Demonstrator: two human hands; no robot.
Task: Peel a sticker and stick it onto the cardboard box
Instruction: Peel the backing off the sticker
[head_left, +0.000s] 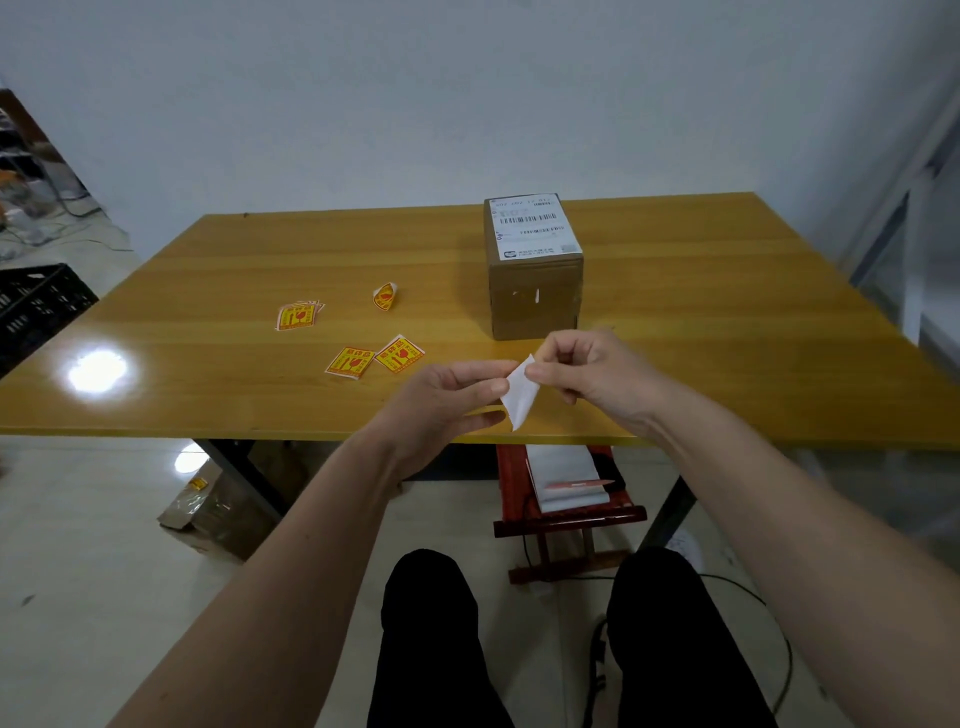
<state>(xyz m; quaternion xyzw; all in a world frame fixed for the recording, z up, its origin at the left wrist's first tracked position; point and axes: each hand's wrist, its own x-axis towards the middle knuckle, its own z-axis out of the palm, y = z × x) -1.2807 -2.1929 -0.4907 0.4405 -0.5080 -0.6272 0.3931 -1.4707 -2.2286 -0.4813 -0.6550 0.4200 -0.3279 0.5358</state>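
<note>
Fingers (488, 385) of the left hand (441, 405) pinch the left edge of a small white-backed paper sticker (518, 392), thumb on top; the fingers (540, 370) of the right hand (592, 371) pinch its upper corner, the remaining fingers curled. Held between both hands, the sticker hangs tilted above the near edge of the yellow wooden table (727, 322), its white side toward the camera. Just beyond the hands stands the brown cardboard box (535, 296), upright, with a white barcode shipping label (535, 228) on its top face. Left of the box, loose yellow-and-red square warning stickers lie on the table: a small stack (297, 316), two flat ones side by side (350, 361) (399, 354), and one curled piece (385, 296) farther back. Under the table, a red wooden stool (566, 514) carries white paper; a black plastic crate (36, 304) sits at far left.
</note>
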